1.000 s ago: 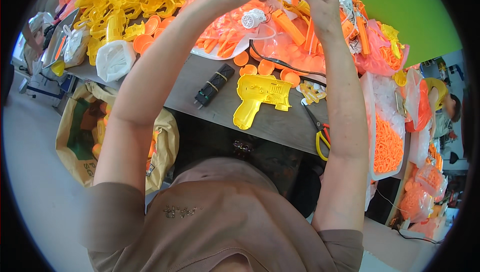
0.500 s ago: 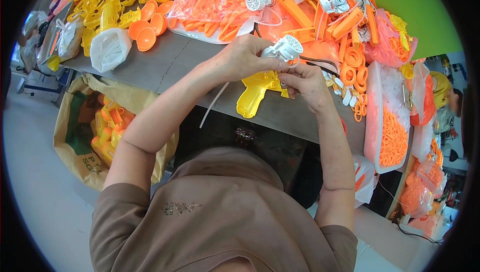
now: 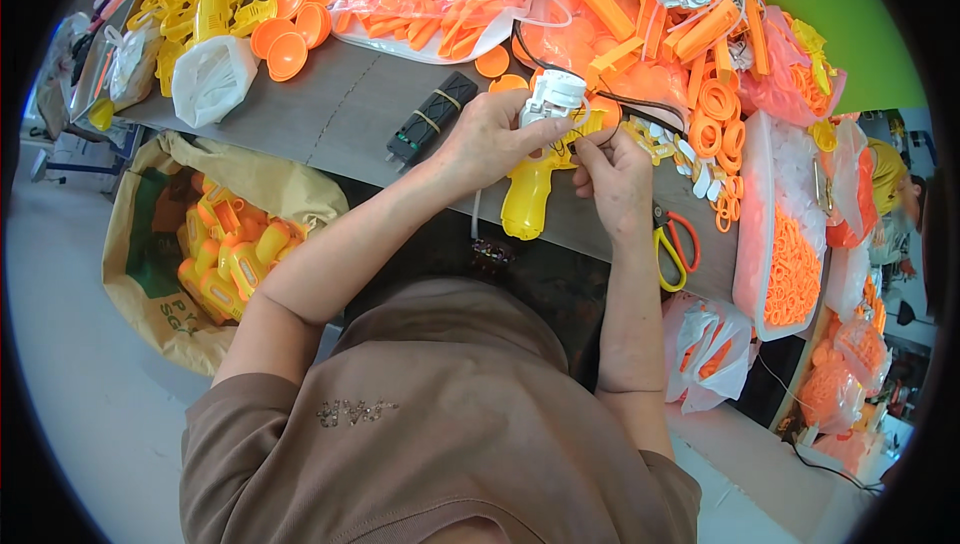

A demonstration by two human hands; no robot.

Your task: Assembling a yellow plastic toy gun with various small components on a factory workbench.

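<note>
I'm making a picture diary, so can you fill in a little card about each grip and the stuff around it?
Left grip: holding a white plastic part
Right grip: fingers curled beside it; what they pinch is too small to tell
In front: yellow shell
Left side: black block with a band around it
Right side: scissors, red and yellow handles
Floor: paper bag holding yellow and orange parts
</note>
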